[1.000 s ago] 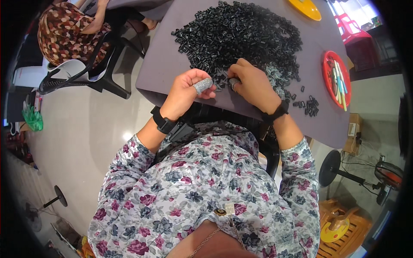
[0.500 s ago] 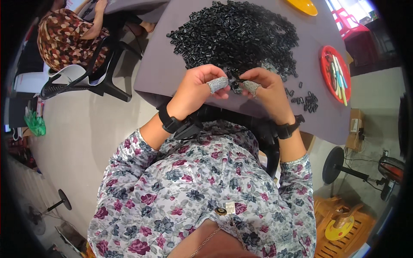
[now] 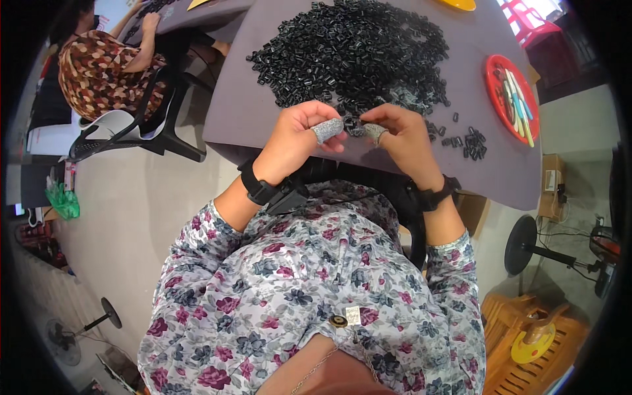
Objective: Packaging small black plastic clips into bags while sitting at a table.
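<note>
Over the near edge of the table, my left hand (image 3: pixel 304 133) and my right hand (image 3: pixel 403 139) face each other with a small gap between them. Each is closed in a pinch, thumb against fingers, and each thumb wears a grey knitted cover. Small black plastic pieces (image 3: pixel 353 125) show in the gap; whether the fingertips grip any of them is too small to make out. Just beyond my hands spreads a large heap of the same short black pieces (image 3: pixel 349 56). A smaller cluster of black pieces (image 3: pixel 473 145) lies to the right of my right hand.
A red tray (image 3: pixel 491 82) with several slim-handled tools (image 3: pixel 517 105) sits at the table's right. Part of a yellow dish (image 3: pixel 459 4) shows at the far edge. Another person (image 3: pixel 108 62) sits at the far left by a black chair (image 3: pixel 172 128). Pedestal fans stand on both sides.
My view has shifted slightly, so the table and heap appear a little moved. Both hands stay pinched close together, with more black pieces visible between them.
</note>
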Demonstrator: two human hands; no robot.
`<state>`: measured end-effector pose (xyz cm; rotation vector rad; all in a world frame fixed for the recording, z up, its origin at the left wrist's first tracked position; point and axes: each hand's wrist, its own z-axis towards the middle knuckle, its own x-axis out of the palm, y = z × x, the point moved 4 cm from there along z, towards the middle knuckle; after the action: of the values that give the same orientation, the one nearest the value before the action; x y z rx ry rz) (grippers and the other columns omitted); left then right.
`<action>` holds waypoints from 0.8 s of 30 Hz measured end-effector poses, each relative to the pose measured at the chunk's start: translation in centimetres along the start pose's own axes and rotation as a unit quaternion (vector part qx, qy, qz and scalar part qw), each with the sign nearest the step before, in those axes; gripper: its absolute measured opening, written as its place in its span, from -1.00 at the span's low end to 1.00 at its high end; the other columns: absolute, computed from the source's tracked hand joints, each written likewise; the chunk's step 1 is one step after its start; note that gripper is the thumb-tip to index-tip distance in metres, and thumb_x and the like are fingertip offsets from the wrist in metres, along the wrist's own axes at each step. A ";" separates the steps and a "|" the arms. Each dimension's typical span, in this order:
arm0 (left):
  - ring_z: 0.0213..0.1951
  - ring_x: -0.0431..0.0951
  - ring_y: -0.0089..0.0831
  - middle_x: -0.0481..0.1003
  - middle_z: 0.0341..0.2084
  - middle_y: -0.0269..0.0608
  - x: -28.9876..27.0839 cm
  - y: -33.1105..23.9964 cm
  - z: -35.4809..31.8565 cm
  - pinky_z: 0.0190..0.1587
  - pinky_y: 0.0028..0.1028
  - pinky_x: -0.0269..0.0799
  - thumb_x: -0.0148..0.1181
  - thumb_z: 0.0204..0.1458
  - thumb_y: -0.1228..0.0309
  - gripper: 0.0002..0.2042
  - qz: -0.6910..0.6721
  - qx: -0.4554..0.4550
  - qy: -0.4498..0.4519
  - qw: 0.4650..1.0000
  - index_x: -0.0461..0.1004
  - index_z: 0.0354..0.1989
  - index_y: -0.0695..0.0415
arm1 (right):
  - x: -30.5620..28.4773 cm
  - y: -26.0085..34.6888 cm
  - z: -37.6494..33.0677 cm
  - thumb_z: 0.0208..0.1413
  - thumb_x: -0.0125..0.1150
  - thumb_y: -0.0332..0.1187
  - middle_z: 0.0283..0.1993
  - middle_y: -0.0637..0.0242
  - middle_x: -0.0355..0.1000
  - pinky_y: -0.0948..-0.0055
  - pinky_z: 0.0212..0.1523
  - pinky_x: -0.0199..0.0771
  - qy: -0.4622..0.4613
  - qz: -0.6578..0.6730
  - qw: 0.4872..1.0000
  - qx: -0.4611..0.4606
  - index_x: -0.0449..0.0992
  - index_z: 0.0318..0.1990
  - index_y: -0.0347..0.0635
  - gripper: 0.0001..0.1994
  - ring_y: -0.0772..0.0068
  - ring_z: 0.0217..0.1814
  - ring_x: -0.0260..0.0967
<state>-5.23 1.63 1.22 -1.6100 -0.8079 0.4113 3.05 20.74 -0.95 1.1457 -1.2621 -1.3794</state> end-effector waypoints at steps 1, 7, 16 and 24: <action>-0.34 0.69 -0.43 0.66 -0.29 -0.14 -0.2 0.1 0.1 -0.23 -0.51 0.64 0.16 0.30 0.50 -0.91 0.000 0.004 -0.002 1.000 0.51 -0.10 0.22 | -0.4 0.0 0.2 0.13 0.26 -0.60 -0.19 0.33 0.61 0.54 -0.22 0.52 -0.022 -0.047 0.999 -0.002 0.63 -0.07 -0.31 -0.79 0.59 -0.22 0.55; -0.34 0.69 -0.43 0.66 -0.29 -0.13 -2.8 1.5 -0.5 -0.24 -0.51 0.64 0.17 0.30 0.46 -0.90 0.013 -0.006 -0.045 0.999 0.51 -0.10 0.20 | -2.1 2.1 2.1 0.04 0.34 -0.55 -0.20 0.33 0.57 0.45 -0.28 0.49 -0.109 -0.204 0.965 -0.125 0.66 -0.12 -0.20 -0.78 0.41 -0.36 0.47; -0.33 0.70 -0.44 0.66 -0.29 -0.15 -3.5 2.2 -1.1 -0.22 -0.51 0.65 0.17 0.30 0.45 -0.88 -0.002 -0.019 -0.064 0.998 0.51 -0.07 0.19 | 3.4 2.2 1.9 -0.10 0.28 -0.60 -0.15 0.18 0.46 0.18 -0.13 0.53 0.061 -0.419 0.896 -0.132 0.60 -0.19 -0.21 -0.75 -0.01 -0.12 0.50; -0.33 0.70 -0.46 0.66 -0.27 -0.16 -3.3 2.1 -1.1 -0.22 -0.52 0.64 0.17 0.30 0.46 -0.88 -0.011 -0.012 -0.055 0.998 0.51 -0.06 0.20 | 3.3 1.9 1.9 -0.10 0.26 -0.62 -0.14 0.23 0.42 0.17 -0.13 0.53 0.060 -0.427 0.888 -0.162 0.55 -0.16 -0.18 -0.72 0.03 -0.07 0.49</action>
<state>-6.19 -1.49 -1.16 -1.6104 -0.9156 0.4806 0.72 17.66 0.90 1.5887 -0.3709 -2.0109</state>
